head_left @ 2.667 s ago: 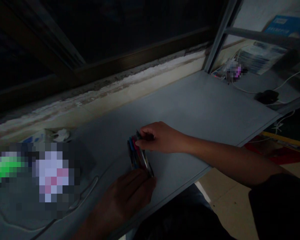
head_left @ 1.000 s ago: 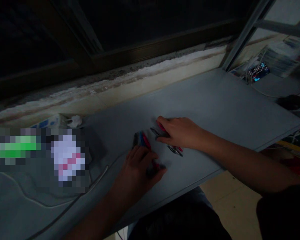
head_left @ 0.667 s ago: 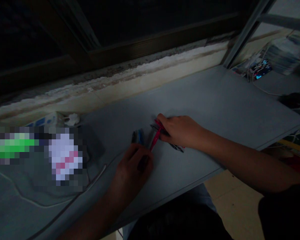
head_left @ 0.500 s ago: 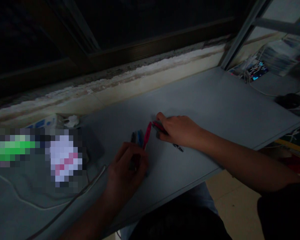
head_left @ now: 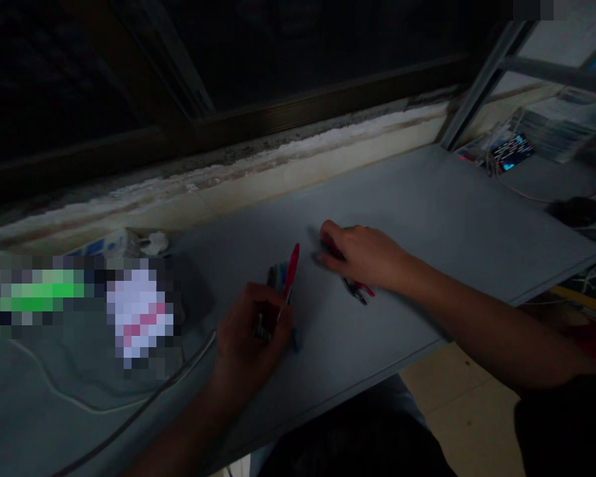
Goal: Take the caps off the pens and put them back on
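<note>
My left hand [head_left: 255,331] is closed around the lower part of a pink pen [head_left: 291,265], whose cap end points up and away. Under and beside its fingers lie a dark pen [head_left: 271,274] and a blue pen [head_left: 282,273], partly hidden. To the right, my right hand [head_left: 360,252] grips a red pen [head_left: 332,248] between thumb and fingers; most of that pen is covered. A black pen [head_left: 356,291] lies on the table just below the right palm, close to a red tip.
A grey table [head_left: 402,192] runs along the wall. At left are a cable [head_left: 99,411], a white plug [head_left: 155,243] and blurred items. A lit phone [head_left: 514,154], stacked papers [head_left: 556,132] and a black object [head_left: 579,211] sit at right.
My right hand has moved slightly right with the red pen, away from the pink pen, and is now over the black pen. My left hand keeps hold of the pink pen, which stands more upright.
</note>
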